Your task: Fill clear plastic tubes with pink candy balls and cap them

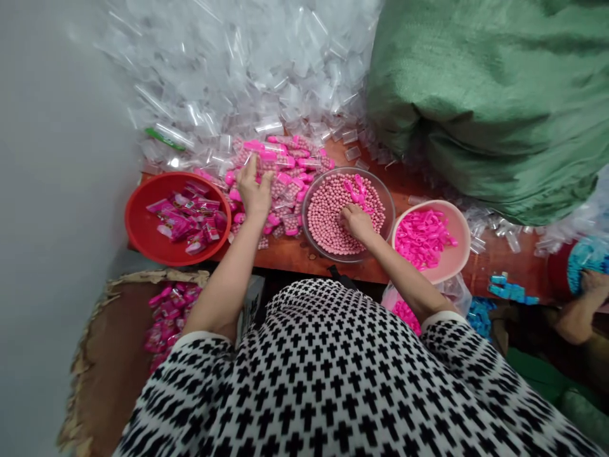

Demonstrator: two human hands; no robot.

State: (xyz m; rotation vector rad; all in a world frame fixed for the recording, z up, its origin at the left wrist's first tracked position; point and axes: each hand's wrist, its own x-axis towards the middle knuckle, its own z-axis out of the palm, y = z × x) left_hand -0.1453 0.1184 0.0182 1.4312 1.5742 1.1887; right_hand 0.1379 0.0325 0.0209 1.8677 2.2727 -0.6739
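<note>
My left hand [254, 190] reaches over a pile of clear tubes filled with pink beads and closed with bright pink caps [290, 171]. Its thumb and fingers are apart, the fingertips close to a pink cap at the pile's upper side. My right hand [358, 223] is down in a clear round bowl [391, 219] of small pink beads [326, 212]. Its fingers curl together with the tips among the beads, so whatever they hold is hidden. Just above it, a few bright pink plastic caps [358, 189] lie on the beads.
A red basin [137, 238] holds pink packets on the left, above a torn carton [104, 355]. To the right stands a pale pink basin [459, 238] of pink caps. Empty clear tubes [228, 57] are heaped behind, beside a green sack [490, 95]. Another person's hand [594, 282] is at far right.
</note>
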